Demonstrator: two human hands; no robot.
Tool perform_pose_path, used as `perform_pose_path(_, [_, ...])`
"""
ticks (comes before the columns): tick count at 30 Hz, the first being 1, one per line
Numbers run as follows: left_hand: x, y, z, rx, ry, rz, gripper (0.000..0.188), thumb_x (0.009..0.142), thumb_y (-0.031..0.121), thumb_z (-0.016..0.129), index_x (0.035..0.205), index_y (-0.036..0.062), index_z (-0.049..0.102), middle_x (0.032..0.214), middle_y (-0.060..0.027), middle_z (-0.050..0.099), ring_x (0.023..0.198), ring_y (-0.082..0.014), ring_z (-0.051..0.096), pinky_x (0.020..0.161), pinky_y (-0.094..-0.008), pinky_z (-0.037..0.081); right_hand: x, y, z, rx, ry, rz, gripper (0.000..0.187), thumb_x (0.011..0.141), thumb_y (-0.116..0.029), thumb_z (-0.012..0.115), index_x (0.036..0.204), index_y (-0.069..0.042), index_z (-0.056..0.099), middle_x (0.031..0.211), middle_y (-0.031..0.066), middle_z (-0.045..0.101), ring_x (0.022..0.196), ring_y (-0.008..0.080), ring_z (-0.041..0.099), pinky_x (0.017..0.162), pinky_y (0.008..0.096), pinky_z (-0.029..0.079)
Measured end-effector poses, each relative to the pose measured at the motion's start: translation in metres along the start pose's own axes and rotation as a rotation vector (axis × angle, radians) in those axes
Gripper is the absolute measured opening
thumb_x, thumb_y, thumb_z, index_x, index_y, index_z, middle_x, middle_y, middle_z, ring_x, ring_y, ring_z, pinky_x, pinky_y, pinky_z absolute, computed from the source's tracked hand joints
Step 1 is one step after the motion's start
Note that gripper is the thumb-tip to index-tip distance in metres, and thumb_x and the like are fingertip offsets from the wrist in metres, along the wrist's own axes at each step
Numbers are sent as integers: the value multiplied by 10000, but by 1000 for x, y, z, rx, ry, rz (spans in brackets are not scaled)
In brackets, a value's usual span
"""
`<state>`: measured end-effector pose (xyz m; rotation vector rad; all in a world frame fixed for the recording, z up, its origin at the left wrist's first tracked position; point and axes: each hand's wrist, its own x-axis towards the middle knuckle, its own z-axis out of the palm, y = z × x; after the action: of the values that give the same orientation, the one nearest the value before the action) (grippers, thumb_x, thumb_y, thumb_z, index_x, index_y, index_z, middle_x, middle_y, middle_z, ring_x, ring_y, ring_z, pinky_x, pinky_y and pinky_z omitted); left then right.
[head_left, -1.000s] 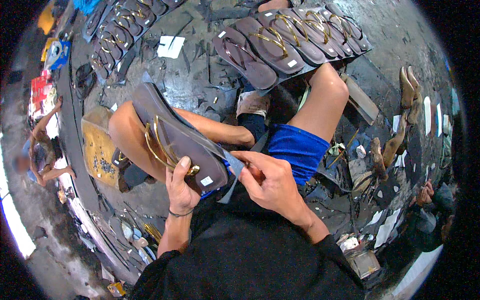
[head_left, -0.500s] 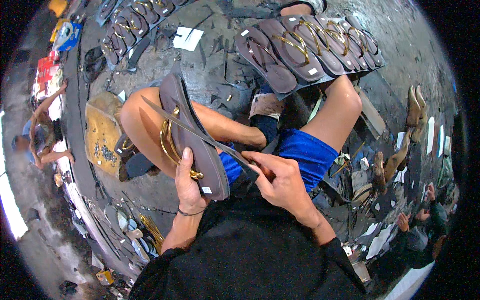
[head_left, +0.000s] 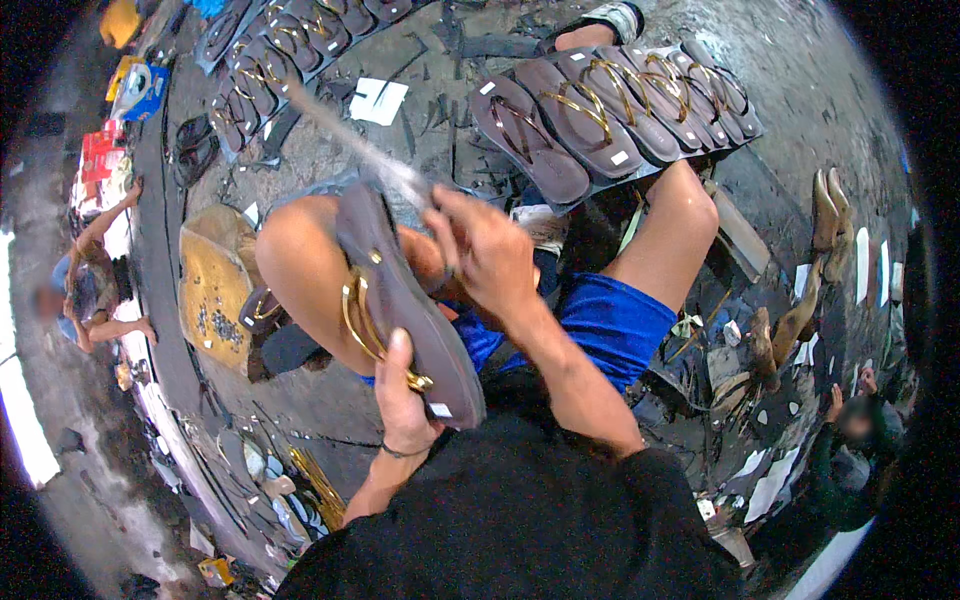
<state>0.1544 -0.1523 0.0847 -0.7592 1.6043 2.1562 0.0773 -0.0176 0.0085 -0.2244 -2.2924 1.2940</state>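
Note:
My left hand (head_left: 405,405) grips the heel end of a dark brown sandal (head_left: 415,320), thumb on top near the gold strap (head_left: 360,310). The sandal tilts against my bent left knee, its toe end pointing away from me. Raised beside the sandal's far half is my right hand (head_left: 487,250), fingers closed around a long-bladed knife (head_left: 365,155). The blade is smeared by motion and points up and to the left, above the floor. Its handle is hidden in my fist.
Finished-looking sandals (head_left: 530,150) lie in a row beyond my right knee; more sandals (head_left: 300,50) line the far left. A yellowish block (head_left: 212,290) with small dark bits sits left of my knee. Other people (head_left: 90,275) sit at both sides. Scraps and wooden foot forms (head_left: 825,220) litter the right.
My right hand has swung the knife up and away from me, off the sandal's surface. The sandal in my left hand has shifted slightly right and nearer to me.

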Motion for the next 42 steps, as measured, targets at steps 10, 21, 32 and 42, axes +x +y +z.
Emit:
perform_pose_path(10, [32,-10,-53,503,-656,95,797,778,88,814,1424,-8,358,1366,-98,500,1278,-199,466,1075,-351,384,-11,-20,-65,229,-484,537,354,773,-273,841,952,-6,694,747,111,692,653,111,595,653,307,513])
perform_pose_path(21, [88,12,6,226,-365,79,269,995,254,600,1153,41,556,994,-20,633,907,-95,604,797,-237,511,45,-32,-39,1084,201,444,574,1026,-531,371,776,-33,507,579,42,473,480,118,454,452,238,378])
perform_pose_path(32, [83,-4,1,361,-159,270,287,979,264,622,1109,14,572,949,-38,628,802,-88,586,701,-242,500,-46,-41,-43,770,-57,315,495,1035,-477,398,815,-44,491,593,30,487,457,80,417,417,221,316])
perform_pose_path(42, [66,108,-19,173,-130,239,334,1028,296,486,1203,26,575,1052,-71,670,864,-161,686,773,-315,587,-69,-35,-125,70,-352,32,343,809,-117,767,1119,-29,649,936,113,699,652,249,600,637,334,521])
